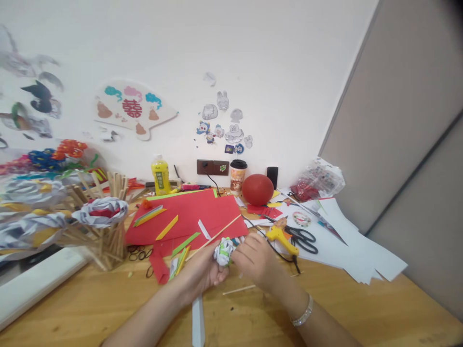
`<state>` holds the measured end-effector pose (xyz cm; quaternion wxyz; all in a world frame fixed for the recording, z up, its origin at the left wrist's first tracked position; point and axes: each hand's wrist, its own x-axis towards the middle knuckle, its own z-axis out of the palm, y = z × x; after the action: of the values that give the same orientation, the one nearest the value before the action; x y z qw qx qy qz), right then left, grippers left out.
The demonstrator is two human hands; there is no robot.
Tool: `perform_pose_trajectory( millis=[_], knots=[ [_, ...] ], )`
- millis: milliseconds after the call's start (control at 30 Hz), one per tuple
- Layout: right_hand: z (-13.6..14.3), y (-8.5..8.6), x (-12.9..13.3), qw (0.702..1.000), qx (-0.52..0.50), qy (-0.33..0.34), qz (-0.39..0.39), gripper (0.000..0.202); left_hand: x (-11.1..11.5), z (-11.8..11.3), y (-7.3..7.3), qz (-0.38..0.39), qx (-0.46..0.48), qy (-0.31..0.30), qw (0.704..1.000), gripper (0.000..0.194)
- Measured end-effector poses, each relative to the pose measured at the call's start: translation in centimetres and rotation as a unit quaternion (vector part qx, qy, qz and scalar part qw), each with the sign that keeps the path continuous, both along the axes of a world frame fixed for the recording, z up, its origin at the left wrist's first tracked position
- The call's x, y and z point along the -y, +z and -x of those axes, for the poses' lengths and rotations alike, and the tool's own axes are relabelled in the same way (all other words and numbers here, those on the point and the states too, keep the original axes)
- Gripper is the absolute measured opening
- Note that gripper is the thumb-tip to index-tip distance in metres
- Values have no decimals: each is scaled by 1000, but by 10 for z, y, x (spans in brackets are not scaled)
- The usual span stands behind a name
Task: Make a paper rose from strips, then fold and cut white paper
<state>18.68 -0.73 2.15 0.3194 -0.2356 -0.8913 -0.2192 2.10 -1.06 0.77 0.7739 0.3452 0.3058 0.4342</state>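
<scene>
My left hand (204, 272) is closed around a small folded-paper flower (223, 251), mostly white with some green strips. From the right, my right hand (258, 262) has its fingers bent and pressed together at the flower's edge; its fingertips are partly hidden. A white paper strip (197, 320) hangs down below my left palm. Behind my left hand a thin wooden stick (220, 232) slants across the red paper (188, 214); a second thin stick (238, 290) lies under my hands. Yellow and green paper strips (185, 244) rest near my left wrist.
Finished paper flowers (101, 212) and wooden sticks (108, 246) crowd the left side. A yellow glue gun (282, 239) with a cord, black scissors (304, 238) and white paper sheets (333, 250) lie right. A red balloon (257, 189), cup (238, 177) and yellow bottle (160, 176) stand by the wall.
</scene>
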Motion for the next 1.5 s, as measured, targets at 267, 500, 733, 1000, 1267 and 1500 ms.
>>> perform_pose_trajectory(
  millis=[267, 500, 733, 1000, 1267, 1500],
  knots=[
    [2, 1, 3, 957, -181, 68, 216, 18, 1, 0, 3, 17, 9, -4, 1000, 24],
    [2, 2, 0, 956, -167, 43, 236, 14, 3, 1, 7, 16, 7, 0, 1000, 22],
    [-1, 3, 0, 970, -120, 44, 207, 17, 0, 2, 4, 19, 3, -12, 1000, 25],
    [0, 4, 1, 972, -104, 35, 209, 15, 3, 1, 7, 30, -16, -6, 999, 27],
    [-4, 9, 5, 971, -102, 69, 205, 13, 1, 6, 13, 19, 5, 0, 1000, 31],
    [-4, 6, 7, 996, -28, 59, 55, 28, -6, 13, 6, 6, 33, -21, 999, 38]
  ],
)
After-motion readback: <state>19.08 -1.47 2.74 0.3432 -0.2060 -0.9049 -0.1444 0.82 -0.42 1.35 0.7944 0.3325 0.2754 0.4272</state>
